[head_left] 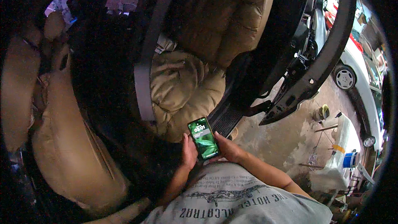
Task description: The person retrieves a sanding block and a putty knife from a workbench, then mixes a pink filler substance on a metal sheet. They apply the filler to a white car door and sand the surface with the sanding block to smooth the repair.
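Note:
A smartphone (203,138) with a lit green screen is held upright just in front of my grey printed T-shirt (236,191). My left hand (190,151) closes round its left edge, and my right hand (227,147) grips the right edge near the lower corner. Fingers behind the phone are hidden. Just beyond the phone is a tan, puffy leather car seat cushion (182,85), its backrest (224,16) rising at the top.
An open car door (306,83) curves along the right. Past it stand a white car (352,70), a bucket (321,113) and a white covered stand (338,157) with a blue-labelled can (350,159). Another tan seat (72,141) fills the left; a grey pillar strip (143,91) runs between.

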`<state>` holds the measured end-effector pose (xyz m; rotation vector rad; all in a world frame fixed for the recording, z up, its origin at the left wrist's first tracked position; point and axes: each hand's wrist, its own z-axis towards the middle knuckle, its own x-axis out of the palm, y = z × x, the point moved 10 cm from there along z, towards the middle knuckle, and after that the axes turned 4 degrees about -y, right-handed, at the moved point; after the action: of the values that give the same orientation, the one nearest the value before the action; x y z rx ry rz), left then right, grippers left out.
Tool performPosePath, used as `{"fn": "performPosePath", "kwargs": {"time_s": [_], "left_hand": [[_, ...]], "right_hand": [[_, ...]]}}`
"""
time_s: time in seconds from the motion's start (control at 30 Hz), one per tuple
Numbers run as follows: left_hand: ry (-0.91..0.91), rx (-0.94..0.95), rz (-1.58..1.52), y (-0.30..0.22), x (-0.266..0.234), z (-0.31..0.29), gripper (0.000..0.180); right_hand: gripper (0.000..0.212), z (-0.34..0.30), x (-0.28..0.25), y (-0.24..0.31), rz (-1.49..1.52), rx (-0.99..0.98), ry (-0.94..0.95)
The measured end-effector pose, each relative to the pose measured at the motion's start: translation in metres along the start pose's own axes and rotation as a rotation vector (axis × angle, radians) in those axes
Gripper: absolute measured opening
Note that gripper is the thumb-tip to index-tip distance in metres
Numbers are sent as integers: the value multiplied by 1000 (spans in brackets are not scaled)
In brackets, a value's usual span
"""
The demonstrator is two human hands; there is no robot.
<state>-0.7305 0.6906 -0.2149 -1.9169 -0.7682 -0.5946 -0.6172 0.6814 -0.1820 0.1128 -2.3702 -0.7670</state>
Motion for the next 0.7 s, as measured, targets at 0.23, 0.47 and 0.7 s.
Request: {"fn": "performPosePath", "kwargs": {"time_s": [0.23,0.47,0.7], "left_hand": [[-141,-22,60,15,-15,5,76],[-127,-2,73,6,0,0,75],[-109,13,90,2,7,-2,77]], "right_hand": [[59,6,-10,-14,10,25,11],[59,6,-13,-13,-11,17,-20],[60,9,-17,-15,2,8,25]]}}
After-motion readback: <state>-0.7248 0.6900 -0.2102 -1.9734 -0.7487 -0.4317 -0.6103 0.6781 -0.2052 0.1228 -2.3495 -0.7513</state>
